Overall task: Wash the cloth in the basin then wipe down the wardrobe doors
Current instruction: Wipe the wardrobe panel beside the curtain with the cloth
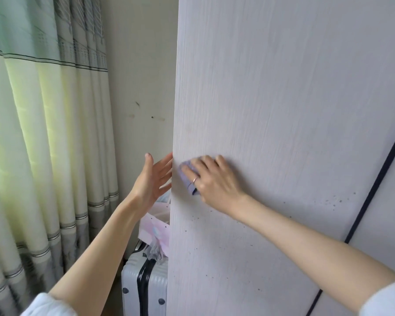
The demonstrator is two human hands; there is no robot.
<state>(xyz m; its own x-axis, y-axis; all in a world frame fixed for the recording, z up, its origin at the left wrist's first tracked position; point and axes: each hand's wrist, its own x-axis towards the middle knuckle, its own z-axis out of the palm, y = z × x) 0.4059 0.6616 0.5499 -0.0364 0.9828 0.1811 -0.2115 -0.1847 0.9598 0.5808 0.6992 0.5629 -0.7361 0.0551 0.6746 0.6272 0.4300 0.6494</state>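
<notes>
Cloth (187,176) is lying flat against the door (271,110), just inside its left edge, and my right hand (211,180) is pressing it there with fingers spread over it; a ring (195,180) is showing on one finger. Only a lilac strip of the fabric is peeking out past the fingertips and below the hand, so I am judging it to be small, thin and folded. It is looking soft and limp, light, probably damp from the basin, so it will be bunching or sliding out from under the palm unless I am keeping flat, even pressure on its middle. Taking hold of it means covering most of it with the palm, not pinching a corner.

My left hand (154,179) is open wide, fingers straight, holding nothing; its fingertips are reaching the door's edge, though I cannot tell whether they are touching it.

Dark specks (333,200) are dotting the panel below and to the right of the cloth, so I am judging that part not yet wiped.

Beyond the edge a suitcase (144,286) is standing with a pink bag (155,226) above it, and a curtain (43,133) is hanging to the left.

I am reading no brand, label or writing anywhere
</notes>
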